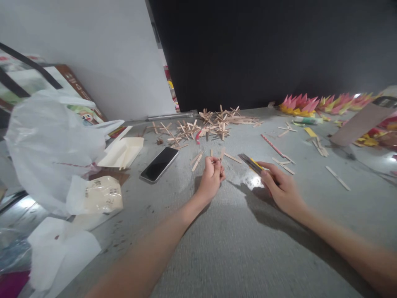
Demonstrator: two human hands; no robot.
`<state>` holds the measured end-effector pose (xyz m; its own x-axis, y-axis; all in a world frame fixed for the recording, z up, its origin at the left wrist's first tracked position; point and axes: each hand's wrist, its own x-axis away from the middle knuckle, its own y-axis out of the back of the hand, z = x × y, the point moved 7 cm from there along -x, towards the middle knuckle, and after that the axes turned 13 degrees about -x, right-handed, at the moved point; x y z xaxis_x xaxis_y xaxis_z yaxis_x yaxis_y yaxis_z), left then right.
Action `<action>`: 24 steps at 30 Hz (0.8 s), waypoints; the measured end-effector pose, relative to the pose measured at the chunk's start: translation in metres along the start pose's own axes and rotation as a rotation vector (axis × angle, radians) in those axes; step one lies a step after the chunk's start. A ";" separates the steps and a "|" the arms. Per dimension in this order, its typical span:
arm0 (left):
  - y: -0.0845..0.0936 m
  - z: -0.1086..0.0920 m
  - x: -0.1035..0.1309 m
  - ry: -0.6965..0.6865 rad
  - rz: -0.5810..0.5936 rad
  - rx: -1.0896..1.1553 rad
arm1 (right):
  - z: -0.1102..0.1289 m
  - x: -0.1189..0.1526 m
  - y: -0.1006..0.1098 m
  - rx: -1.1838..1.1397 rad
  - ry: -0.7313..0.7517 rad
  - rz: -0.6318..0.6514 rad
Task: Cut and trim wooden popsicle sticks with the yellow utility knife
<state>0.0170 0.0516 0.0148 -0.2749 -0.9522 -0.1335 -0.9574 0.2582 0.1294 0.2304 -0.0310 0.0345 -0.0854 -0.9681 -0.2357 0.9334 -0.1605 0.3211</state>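
Near the middle of the table, my left hand (212, 178) is closed with its fingertips pinching a wooden craft stick (222, 153), which points up and away. Its lower end is hidden by the fingers. To the right, my right hand (279, 184) is wrapped round a yellow and black utility knife (254, 164). The blade end points left and away, apart from the stick. Just beyond my left hand lie a few loose craft sticks (232, 158). Behind them is a large heap of craft sticks (223, 122).
A smartphone (159, 164) lies left of my left hand. Farther left are a cream tray (132, 149), a white plastic bag (52, 145) and a wrapped packet (104, 194). At right are a red-striped stick (272, 145), pink-yellow paper flowers (299, 105) and a cardboard cylinder (361, 122).
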 end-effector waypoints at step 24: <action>-0.008 -0.011 0.007 -0.102 -0.047 -0.953 | 0.026 -0.021 0.016 0.601 0.284 0.485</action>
<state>0.0233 0.0408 0.0239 -0.2871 -0.9278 -0.2381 -0.5054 -0.0644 0.8605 0.2384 -0.0177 0.0682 0.4458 -0.8839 -0.1414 0.4912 0.1094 0.8642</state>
